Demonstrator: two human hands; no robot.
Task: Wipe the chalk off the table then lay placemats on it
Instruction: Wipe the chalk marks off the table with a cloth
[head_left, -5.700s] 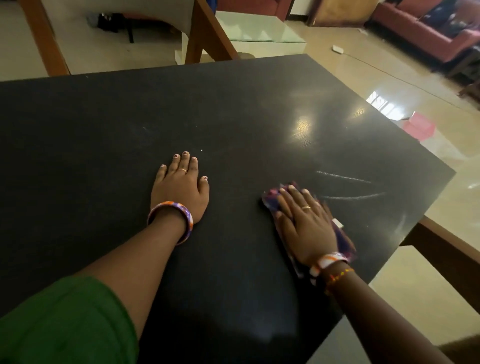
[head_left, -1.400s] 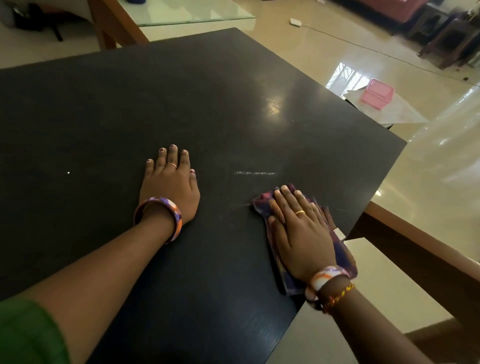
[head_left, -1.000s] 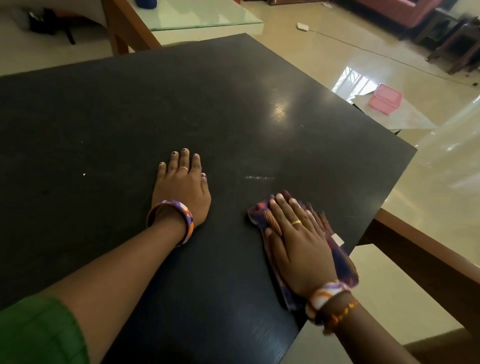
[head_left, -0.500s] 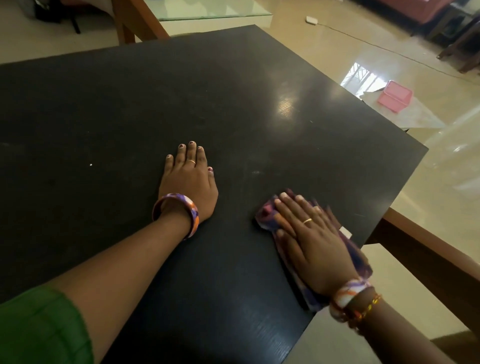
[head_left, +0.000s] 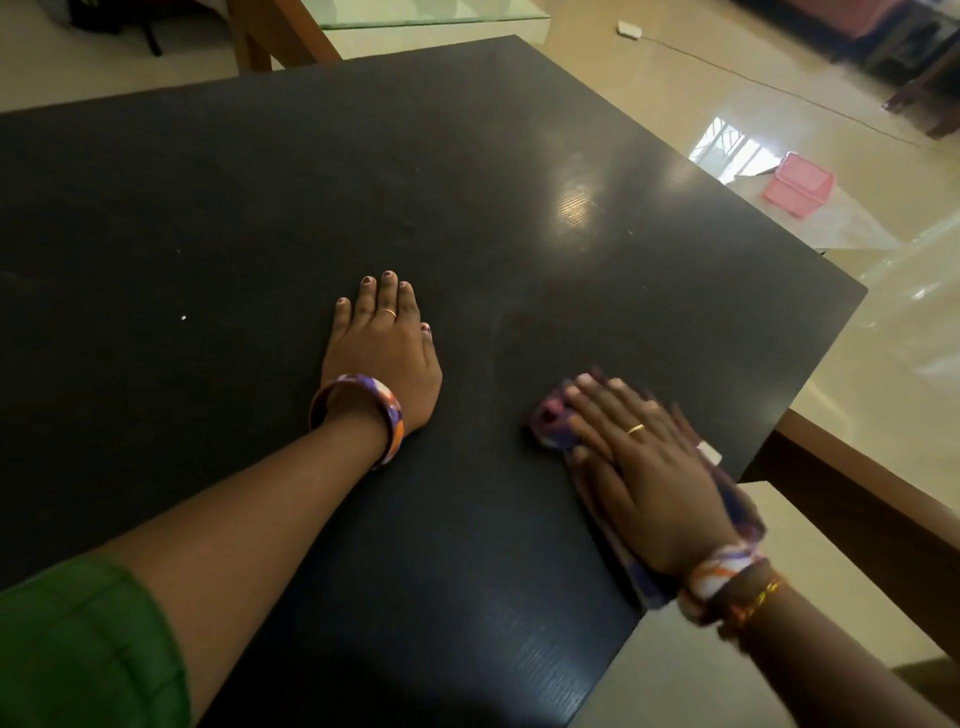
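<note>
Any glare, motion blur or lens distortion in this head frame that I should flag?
Head view: a glare patch sits on the black table far right; the right hand and cloth are smeared by motion, the left hand is sharp; wide-angle bending curves the table edges; the near table lies in shadow.

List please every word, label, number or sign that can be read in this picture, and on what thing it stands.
There is no text that can be read.
Cloth under the right hand: a small white tag shows at its edge, too blurred to read.
Table, bangles and pink box: no writing visible.
</note>
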